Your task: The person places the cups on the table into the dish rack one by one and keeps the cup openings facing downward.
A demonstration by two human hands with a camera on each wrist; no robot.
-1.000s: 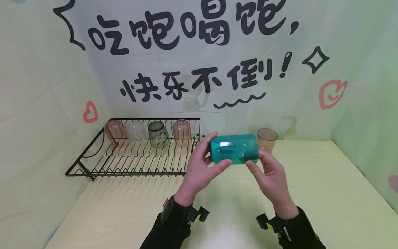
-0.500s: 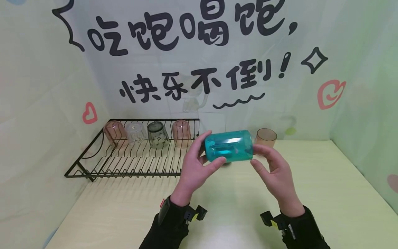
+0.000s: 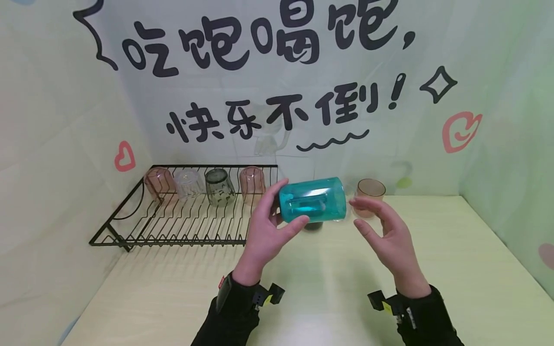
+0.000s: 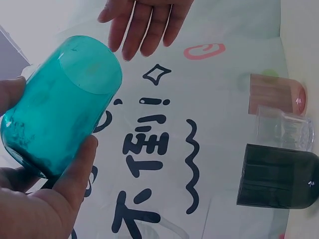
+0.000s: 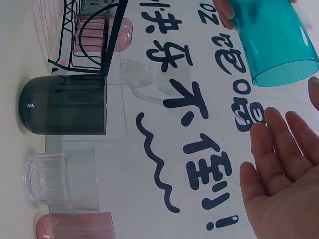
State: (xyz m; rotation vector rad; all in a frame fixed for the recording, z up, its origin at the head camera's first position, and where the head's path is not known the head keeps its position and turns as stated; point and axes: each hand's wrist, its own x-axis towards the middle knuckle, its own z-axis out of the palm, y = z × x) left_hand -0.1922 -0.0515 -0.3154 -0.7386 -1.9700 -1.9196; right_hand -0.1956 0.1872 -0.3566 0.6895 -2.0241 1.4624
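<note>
A see-through teal cup (image 3: 312, 200) lies sideways in the air, its mouth turned right. My left hand (image 3: 267, 230) grips it near the base, thumb in front and fingers behind, as the left wrist view also shows with the cup (image 4: 65, 104). To the right, my right hand (image 3: 389, 235) is apart from the cup, its fingers loosely extended and holding nothing. In the right wrist view, that hand's palm (image 5: 291, 194) faces the cup's mouth (image 5: 284, 72). Behind stand a dark cup (image 5: 65, 104), a clear cup (image 5: 65, 179) and a pinkish cup (image 3: 371, 188).
At the back left, a black wire rack (image 3: 182, 226) holds several upside-down glasses, among them a dark one (image 3: 220, 187) and a pink one (image 3: 252, 185). The pale table (image 3: 320, 307) meets a printed cloth backdrop (image 3: 216, 154) behind and at the sides.
My left hand has carried the teal cup left and slightly up, tilting it a little. My right hand has let go of the cup and moved off to the right.
</note>
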